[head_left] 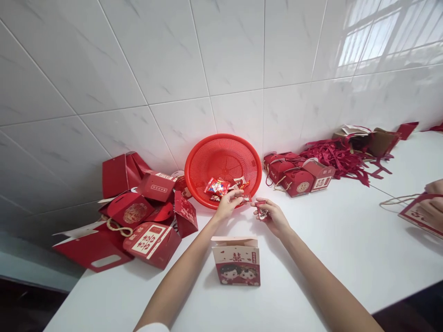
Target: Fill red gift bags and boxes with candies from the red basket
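Note:
A round red plastic basket (pixel 224 154) leans tilted against the tiled wall, with several wrapped candies (pixel 218 186) in its lower part. My left hand (pixel 229 204) is at the basket's front rim by the candies, fingers closed together; what they hold, if anything, is hidden. Just right of the basket, my right hand (pixel 273 217) grips a small red and white wrapped candy (pixel 263 213). Between my forearms, a small paper box (pixel 238 265) with two cartoon faces stands upright on the white table, its top open.
Red gift boxes (pixel 152 242) are piled at the left. Several closed red boxes (pixel 300 182) and a heap of red ribbons (pixel 334 159) lie right of the basket. Another person's hand (pixel 434 203) holds a red box (pixel 422 214) at the right edge.

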`<state>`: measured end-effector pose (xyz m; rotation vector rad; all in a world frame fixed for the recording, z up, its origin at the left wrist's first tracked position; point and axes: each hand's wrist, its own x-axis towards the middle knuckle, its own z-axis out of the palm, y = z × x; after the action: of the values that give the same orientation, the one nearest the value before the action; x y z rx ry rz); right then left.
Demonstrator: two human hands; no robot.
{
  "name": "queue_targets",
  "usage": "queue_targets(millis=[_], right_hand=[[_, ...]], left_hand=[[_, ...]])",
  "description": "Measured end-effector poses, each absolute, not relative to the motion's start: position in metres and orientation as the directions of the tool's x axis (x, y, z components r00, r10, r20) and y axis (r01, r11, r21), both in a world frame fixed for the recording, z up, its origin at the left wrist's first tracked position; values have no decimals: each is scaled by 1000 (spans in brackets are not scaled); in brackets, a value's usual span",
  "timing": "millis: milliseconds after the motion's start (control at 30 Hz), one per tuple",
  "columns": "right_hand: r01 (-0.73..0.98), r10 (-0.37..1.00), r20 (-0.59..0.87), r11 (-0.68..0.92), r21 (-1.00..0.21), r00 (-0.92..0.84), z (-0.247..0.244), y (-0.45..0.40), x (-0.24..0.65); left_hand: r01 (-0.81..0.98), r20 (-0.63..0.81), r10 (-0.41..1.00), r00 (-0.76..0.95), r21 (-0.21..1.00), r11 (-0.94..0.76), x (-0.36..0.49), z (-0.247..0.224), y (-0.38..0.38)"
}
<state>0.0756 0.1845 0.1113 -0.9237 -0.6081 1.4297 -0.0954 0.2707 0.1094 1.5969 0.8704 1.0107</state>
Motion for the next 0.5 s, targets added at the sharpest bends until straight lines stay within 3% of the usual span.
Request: queue_targets(millis=[300, 500], right_hand=[[-503, 988, -143, -92, -859, 64, 106, 182, 72], [-478, 983, -139, -67, -876, 117, 103, 182, 72]], left_hand=[[48, 142, 842, 521, 980, -195, -95, 105, 256], [86, 162, 844, 511, 968, -237, -92, 104, 248]])
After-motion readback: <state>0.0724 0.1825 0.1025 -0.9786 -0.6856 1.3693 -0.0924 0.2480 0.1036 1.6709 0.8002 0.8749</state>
